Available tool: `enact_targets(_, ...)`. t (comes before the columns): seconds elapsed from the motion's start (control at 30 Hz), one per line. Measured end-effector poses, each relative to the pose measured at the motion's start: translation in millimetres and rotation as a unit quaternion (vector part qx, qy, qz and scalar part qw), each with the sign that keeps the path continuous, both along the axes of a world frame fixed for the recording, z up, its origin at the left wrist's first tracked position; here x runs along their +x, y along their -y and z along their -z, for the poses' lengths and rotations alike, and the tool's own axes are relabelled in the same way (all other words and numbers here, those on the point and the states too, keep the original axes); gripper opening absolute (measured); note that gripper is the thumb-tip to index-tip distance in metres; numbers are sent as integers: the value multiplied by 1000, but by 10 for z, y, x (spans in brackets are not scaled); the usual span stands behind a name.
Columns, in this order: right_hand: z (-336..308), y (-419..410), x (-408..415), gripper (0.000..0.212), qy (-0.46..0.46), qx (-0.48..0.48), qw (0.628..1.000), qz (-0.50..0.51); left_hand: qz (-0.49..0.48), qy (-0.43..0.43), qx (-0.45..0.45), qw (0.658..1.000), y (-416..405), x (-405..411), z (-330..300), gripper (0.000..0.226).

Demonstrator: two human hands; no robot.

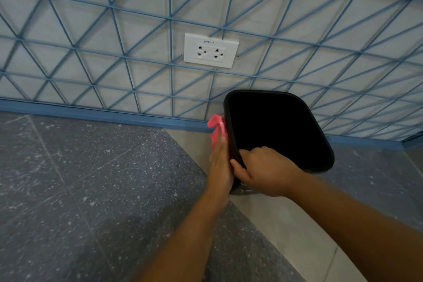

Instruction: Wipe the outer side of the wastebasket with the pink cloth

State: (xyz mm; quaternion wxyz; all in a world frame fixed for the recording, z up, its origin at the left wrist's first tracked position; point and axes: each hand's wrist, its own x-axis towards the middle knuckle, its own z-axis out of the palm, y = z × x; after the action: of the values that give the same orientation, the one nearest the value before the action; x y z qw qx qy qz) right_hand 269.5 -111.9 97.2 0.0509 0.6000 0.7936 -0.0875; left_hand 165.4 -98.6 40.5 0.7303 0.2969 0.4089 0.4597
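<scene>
The black bin (278, 130) is the reference item. It is a rounded-rectangular container with its open mouth turned toward the camera. The interior appears uniformly dark; whether it holds anything cannot be told. The bin sits in front of the wall, below and to the right of the wall socket (211, 50), and above the light floor strip (270, 217) that runs between the grey speckled floor tiles (91, 178).

The right hand (261, 171) grips the near left corner of the bin rim: the thumb lies on the outer face of the rim and the curled fingers hook over the edge into the bin mouth.

The left hand (220, 165) lies flat against the outer left wall of the bin, fingers straight and together, pressing a pink cloth (216, 128) to that wall. The cloth projects beyond the fingertips, along the upper left side of the bin.

Behind the bin, the wall carries a blue diagonal grid pattern (114, 30), and a blue skirting strip (103, 115) runs along its base. The socket is a white double outlet with a printed label on its top edge.
</scene>
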Motion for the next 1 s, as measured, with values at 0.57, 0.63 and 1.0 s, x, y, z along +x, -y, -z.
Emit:
enact_targets(0.57,-14,-14,-26,31,-6,-13,1000,12,-3,-21,-13,1000,-84,37,128,68)
enact_targets(0.63,-5,-11,-18,32,4,-12,1000,8,24,-34,7,999,22,-8,153,81)
enact_targets(1.0,22,-8,-36,30,-14,1,1000,12,-19,15,19,1000,-195,29,164,64)
